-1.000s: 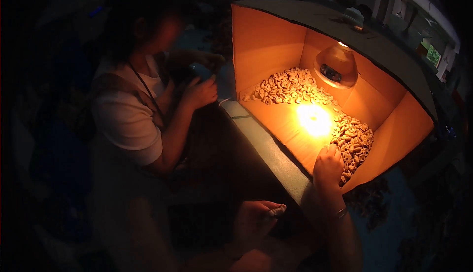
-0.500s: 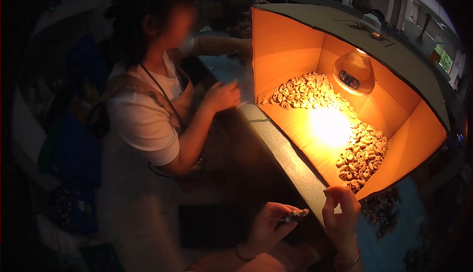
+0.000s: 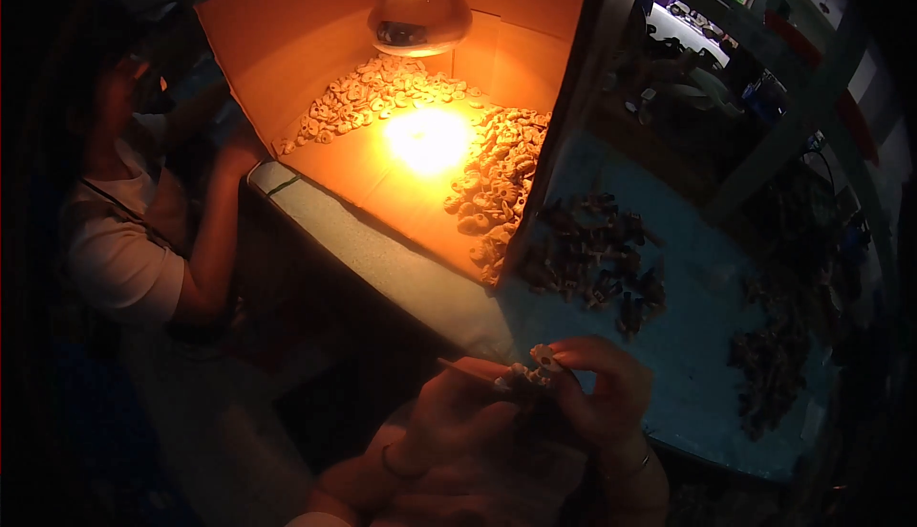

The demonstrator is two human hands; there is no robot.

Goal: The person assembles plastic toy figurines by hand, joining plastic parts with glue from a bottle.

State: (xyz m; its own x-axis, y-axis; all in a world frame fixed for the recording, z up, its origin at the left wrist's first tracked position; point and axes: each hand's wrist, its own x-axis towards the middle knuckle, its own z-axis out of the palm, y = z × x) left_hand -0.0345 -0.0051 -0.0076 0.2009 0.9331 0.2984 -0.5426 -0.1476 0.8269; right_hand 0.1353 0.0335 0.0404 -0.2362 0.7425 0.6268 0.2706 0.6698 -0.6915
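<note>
Just in front of me, my left hand pinches a small grey-and-white knobbly piece, its lower part lost in shadow. A thin pale stick sticks out beside those fingers. Between thumb and forefinger, my right hand grips a small pale rounded piece with a dark hole. The two held pieces are close together; whether they touch I cannot tell. Beyond my hands, an open-fronted cardboard box holds a heap of similar small pale pieces under a glowing heat lamp.
The box stands on a pale table edge. Right of it, dark small parts lie piled on a blue surface, with another dark pile farther right. At left another person sits with an arm by the box.
The view has swung right. My right hand has left the box's near corner and come to my left hand, and a pale holed piece now shows in its fingers.
</note>
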